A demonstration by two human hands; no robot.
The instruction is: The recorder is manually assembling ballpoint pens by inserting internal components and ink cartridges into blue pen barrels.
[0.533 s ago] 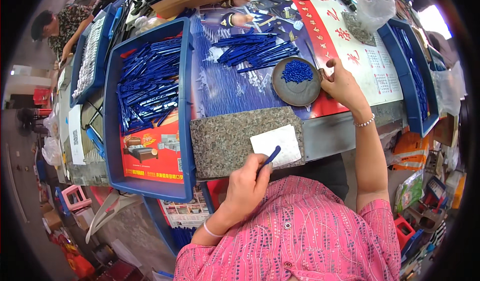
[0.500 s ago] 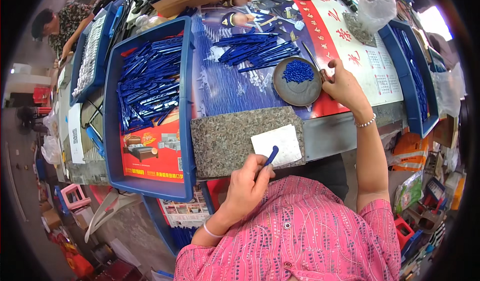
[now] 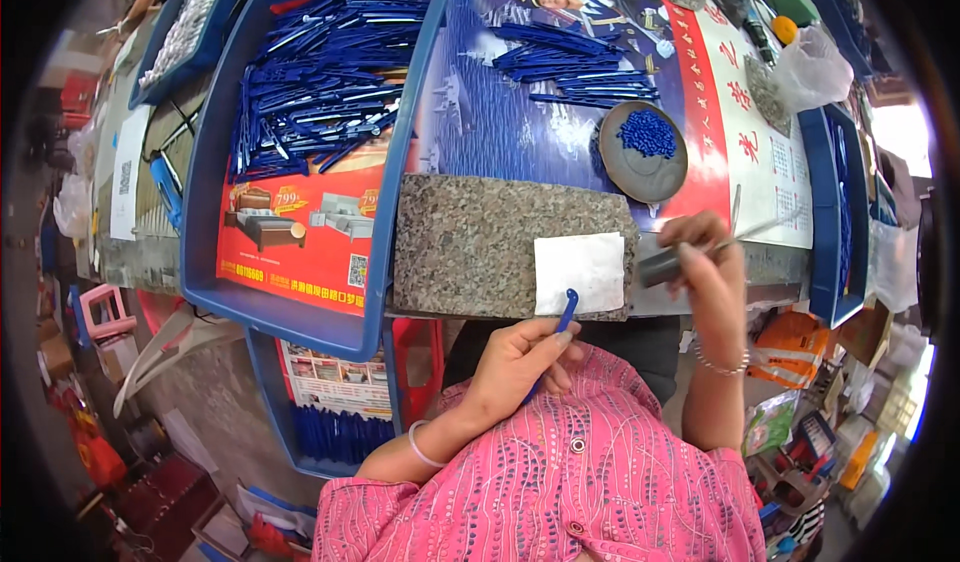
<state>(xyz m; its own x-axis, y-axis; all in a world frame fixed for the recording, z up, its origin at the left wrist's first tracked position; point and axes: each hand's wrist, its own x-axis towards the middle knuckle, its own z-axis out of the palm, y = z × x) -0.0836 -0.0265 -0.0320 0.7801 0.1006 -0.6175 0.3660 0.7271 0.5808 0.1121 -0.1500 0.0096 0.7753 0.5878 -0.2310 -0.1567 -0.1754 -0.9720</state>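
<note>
A slender blue strip (image 3: 567,312) with a small hole at its rounded tip is pinched in my left hand (image 3: 515,367), its tip over a white square pad (image 3: 578,262). The pad lies on a speckled granite slab (image 3: 465,252). To the right of the pad, my right hand (image 3: 708,272) is closed round a dark grey cylindrical tool (image 3: 656,268), blurred by motion. Thin metal lines show behind those fingers, too smeared to name. Beyond the slab stands a round dark dish (image 3: 640,190) with small blue pellets (image 3: 646,134).
A blue tray (image 3: 375,307) heaped with blue strips (image 3: 315,82) stands on the left. More loose strips (image 3: 570,62) lie on the poster-covered table. Another blue tray (image 3: 825,212) is at the right, near a clear plastic bag (image 3: 815,67). A lower tray (image 3: 275,392) sits below the table edge.
My right hand has come from beside the dish toward me and now holds the dark tool. My left hand still pinches the strip over the pad. The whole view has shifted.
</note>
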